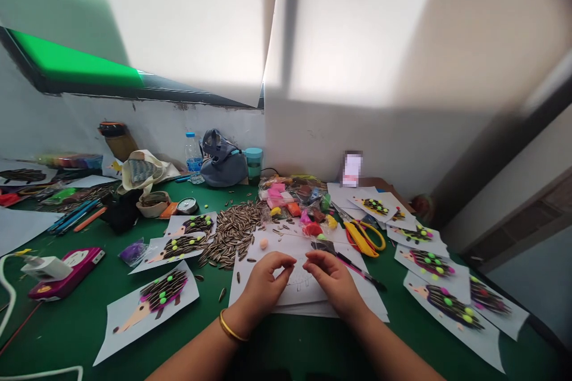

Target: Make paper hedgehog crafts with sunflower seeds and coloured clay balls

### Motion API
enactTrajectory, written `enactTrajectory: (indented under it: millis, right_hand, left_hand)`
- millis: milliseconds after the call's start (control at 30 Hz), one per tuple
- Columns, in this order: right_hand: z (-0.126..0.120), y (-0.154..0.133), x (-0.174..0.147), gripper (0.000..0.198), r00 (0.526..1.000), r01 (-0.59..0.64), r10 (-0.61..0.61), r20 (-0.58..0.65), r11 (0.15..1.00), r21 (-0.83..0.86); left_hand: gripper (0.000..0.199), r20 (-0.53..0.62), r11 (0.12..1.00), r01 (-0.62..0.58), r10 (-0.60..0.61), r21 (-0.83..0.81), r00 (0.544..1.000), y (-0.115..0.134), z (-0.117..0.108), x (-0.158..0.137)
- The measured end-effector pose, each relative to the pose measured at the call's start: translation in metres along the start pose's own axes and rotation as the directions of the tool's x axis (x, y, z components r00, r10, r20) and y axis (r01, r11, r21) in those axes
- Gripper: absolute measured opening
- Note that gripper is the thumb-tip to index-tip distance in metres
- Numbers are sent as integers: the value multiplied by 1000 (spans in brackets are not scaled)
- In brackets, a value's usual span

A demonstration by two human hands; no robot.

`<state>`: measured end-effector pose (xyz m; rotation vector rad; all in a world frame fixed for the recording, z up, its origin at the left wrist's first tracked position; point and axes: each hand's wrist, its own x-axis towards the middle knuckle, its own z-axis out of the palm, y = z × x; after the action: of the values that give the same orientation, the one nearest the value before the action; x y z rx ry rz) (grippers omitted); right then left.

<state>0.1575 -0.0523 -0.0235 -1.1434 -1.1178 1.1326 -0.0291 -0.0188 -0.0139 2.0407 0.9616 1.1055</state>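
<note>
Over a white sheet point(286, 297) with a faint pencil drawing, my left hand point(271, 280) and my right hand point(333, 280) face each other, fingertips a small gap apart. Each hand is closed, thumb and forefinger drawn together; anything pinched between them is too small to make out. A gold bangle point(232, 326) circles my left wrist. Just beyond my left hand, a small ball of peach clay point(263, 243) rests on the paper. A black-and-pink pen point(357, 268) lies past my right hand. A pile of sunflower seeds point(235, 229) spreads to the left of the sheet.
Coloured clay packets point(295, 202) are heaped behind the sheet, beside yellow-handled scissors point(369, 239). Hedgehog pictures with seed spines point(156, 303) lie on both sides. A magenta power strip point(67, 274) sits far left; a propped phone point(352, 168) stands at the back.
</note>
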Motion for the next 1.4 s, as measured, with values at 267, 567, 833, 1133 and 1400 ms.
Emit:
enactTrajectory:
  millis: [267,567,833,1133,1400]
  right_hand:
    - [-10,-3,1,38,994,107,-108,-7,988,-115]
    - [-15,3,6,35,994,88,-94,-58,990,-107]
    - [-18,2,4,36,990,113,-127,-68,977,-183]
    - [-17,4,6,38,983,130,-151,-105,974,-185]
    - [-15,1,4,42,986,114,-139,-92,964,-239]
  left_hand:
    - [13,18,999,26,-26,20,999,-1,-2,1]
    - [19,-11,993,83,-82,78,997,-2,-7,2]
    - [26,8,993,31,-32,112,999,-4,-9,2]
    - [11,16,993,34,-36,113,999,-4,-7,3]
    - [7,4,993,2,-2,119,1000,-6,-7,2]
